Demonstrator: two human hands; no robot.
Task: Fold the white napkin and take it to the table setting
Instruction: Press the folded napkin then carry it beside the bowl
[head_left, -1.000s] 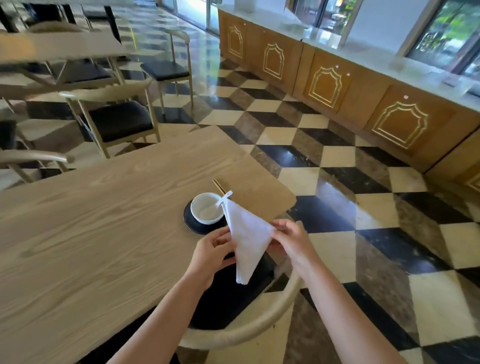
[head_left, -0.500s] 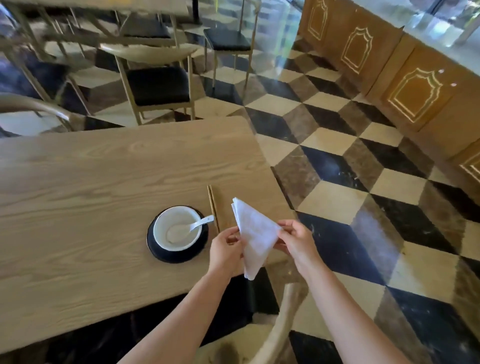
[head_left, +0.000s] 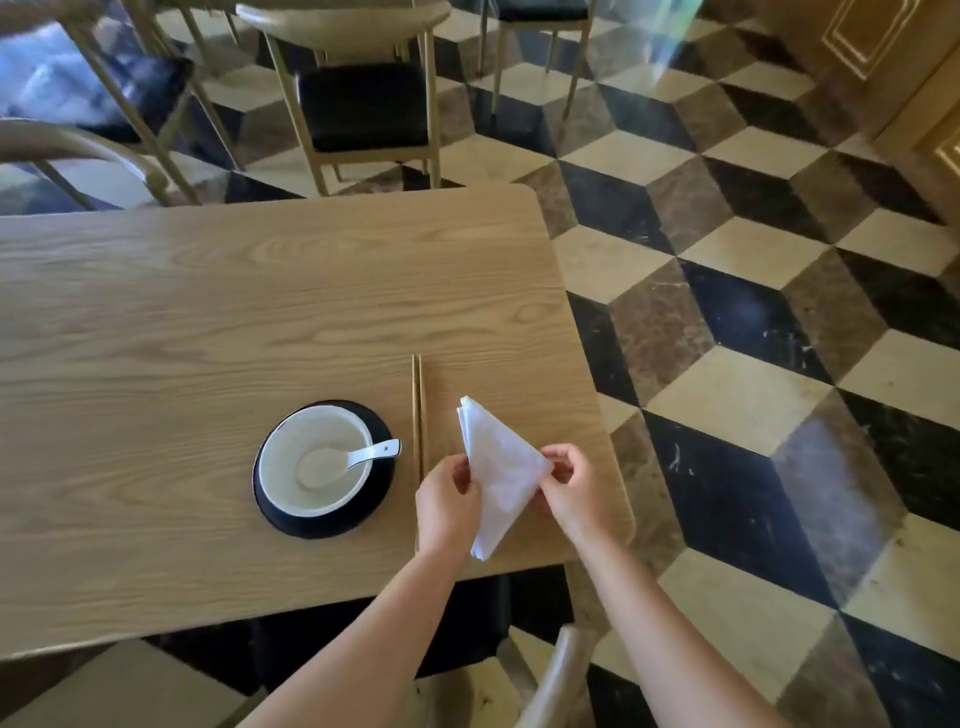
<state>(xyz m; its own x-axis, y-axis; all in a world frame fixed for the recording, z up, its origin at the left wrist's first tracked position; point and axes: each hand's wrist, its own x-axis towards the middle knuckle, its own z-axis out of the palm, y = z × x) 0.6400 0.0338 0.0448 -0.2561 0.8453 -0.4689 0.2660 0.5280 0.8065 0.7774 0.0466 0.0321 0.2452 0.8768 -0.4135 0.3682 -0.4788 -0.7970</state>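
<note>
Pinched by left hand (head_left: 448, 500) and right hand (head_left: 577, 488) just right of the chopsticks (head_left: 418, 415), white napkin (head_left: 497, 473), soft, light, seemingly above the table (head_left: 208, 312); best gripped at corners.

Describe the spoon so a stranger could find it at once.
On the wooden table, near its front right corner, a black plate carries a white bowl. The white spoon lies inside that bowl, its handle poking over the rim toward the chopsticks.
</note>
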